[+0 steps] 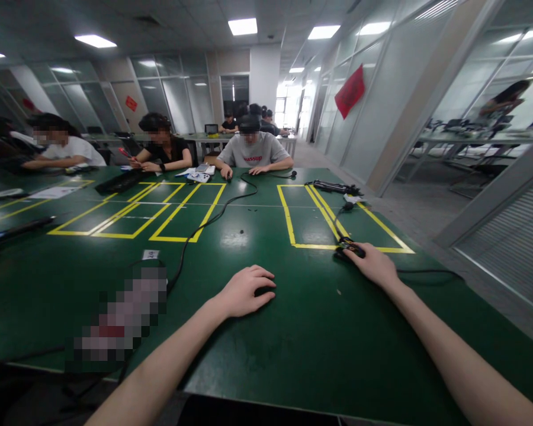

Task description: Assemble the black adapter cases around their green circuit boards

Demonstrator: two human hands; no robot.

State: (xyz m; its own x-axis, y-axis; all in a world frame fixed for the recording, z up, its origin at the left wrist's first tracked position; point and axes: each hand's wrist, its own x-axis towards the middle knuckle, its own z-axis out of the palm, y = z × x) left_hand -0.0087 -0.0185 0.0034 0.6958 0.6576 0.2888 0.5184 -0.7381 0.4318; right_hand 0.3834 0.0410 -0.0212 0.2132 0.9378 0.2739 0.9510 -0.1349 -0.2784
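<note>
My left hand [251, 291] rests on the green table [306, 331], its fingers loosely curved and apart, with nothing in them. Further right, my right hand [375, 263] has its fingers closed over a small dark bundle [344, 251] that looks like coiled black cable. The fingers partly cover it, so its exact kind is unclear. From this bundle a cord [336, 222] leads up to a black plug-like end [347, 207]. Another black cable [426, 271] shows beyond my right wrist and runs toward the right table edge.
Yellow tape rectangles [293, 245] mark the table. A folded black tripod-like item [335, 187] lies at the far right. A long black cable [217, 216] crosses the middle toward a blurred-out elongated object [124, 313] at left. A person [253, 151] sits opposite; others sit further left.
</note>
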